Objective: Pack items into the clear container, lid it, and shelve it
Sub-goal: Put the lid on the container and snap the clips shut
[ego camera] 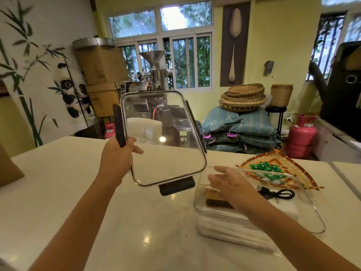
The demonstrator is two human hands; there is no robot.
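Left hand [122, 151] grips the clear lid [164, 137] by its edge, tilted up above the white surface [58, 173]. Right hand [228, 182] hovers open-palmed over the clear container [304, 218], which sits on the surface beside a woven tray [293, 171].

Soft daylight enters through the windows [162, 44] far beyond the left grip [119, 153], and the upper panes are blown out to white. The glossy worktop [58, 192] carries pale reflections nearer the camera than both grips, and a small bright glint sits on the clear lid [164, 137]. Shadows are faint. Wide-angle distortion bends the room's edges, and the whole picture is slightly soft.
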